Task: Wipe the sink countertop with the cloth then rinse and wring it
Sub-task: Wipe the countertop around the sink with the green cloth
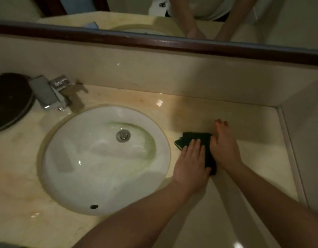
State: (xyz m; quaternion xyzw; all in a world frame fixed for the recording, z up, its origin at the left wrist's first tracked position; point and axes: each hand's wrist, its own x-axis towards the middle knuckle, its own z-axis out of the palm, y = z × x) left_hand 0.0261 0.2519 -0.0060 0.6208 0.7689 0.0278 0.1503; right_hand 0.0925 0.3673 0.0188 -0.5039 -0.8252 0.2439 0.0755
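Observation:
A dark green cloth point(194, 137) lies folded on the beige marble countertop point(199, 111), just right of the white oval sink point(93, 158). My left hand point(190, 163) lies flat on the cloth with straight fingers pressing it down. My right hand point(224, 142) rests at the cloth's right edge, fingers straight and pointing toward the back wall, its palm side against the cloth. Most of the cloth's near half is hidden under my hands.
A chrome faucet point(52, 92) stands at the sink's back left, beside a dark round tray point(9, 101). A backsplash and a wood-framed mirror point(154, 42) run along the back. A side wall point(304, 140) closes the counter on the right.

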